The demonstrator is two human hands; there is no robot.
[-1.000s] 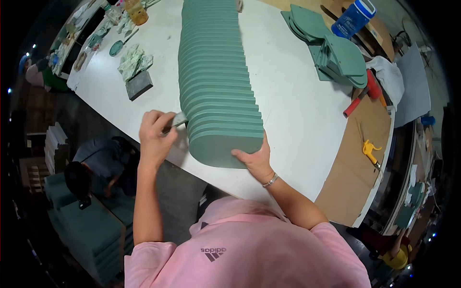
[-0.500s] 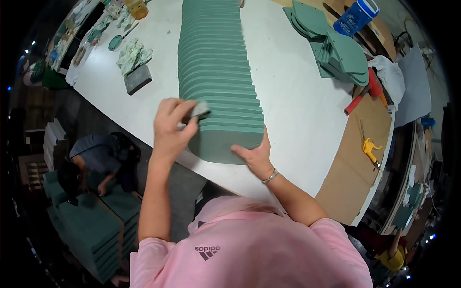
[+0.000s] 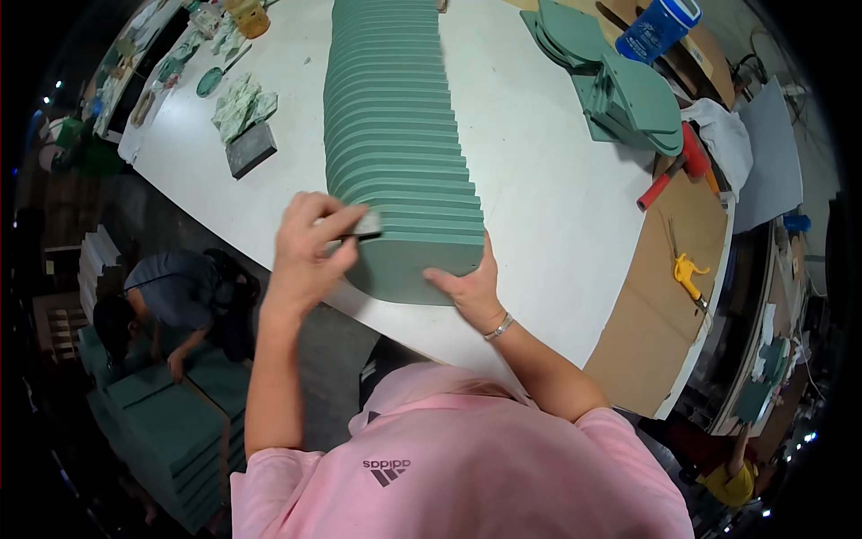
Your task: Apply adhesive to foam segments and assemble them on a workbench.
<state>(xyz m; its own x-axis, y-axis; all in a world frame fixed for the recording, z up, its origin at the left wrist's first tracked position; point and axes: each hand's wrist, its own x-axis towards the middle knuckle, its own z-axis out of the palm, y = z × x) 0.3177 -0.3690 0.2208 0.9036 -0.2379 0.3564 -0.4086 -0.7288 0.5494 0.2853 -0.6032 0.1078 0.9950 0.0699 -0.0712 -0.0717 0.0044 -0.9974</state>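
A long row of overlapping green boards (image 3: 395, 135) with rounded corners runs up the white table (image 3: 530, 180). At the near end, the front board (image 3: 395, 269) shows its broad face. My left hand (image 3: 310, 251) is closed on a small grey block with a dark underside, which looks like a sanding block (image 3: 366, 225), held at the boards' rounded left corner. My right hand (image 3: 473, 286) grips the right side of the front board, with the thumb on its face and the fingers hidden behind.
Left on the table lie a dark grey block (image 3: 251, 150), a crumpled cloth (image 3: 241, 108), and a jar of amber liquid (image 3: 248, 16). To the right are stacked green pieces (image 3: 637, 99), a blue tub (image 3: 658, 31), a red-handled mallet (image 3: 691, 153) and a yellow air gun (image 3: 690, 274). Another person (image 3: 180, 292) bends over green boards at lower left.
My left hand has moved slightly left and toward me with the sanding block, which now sits lower at the rounded corner. My right hand keeps its grip on the front board.
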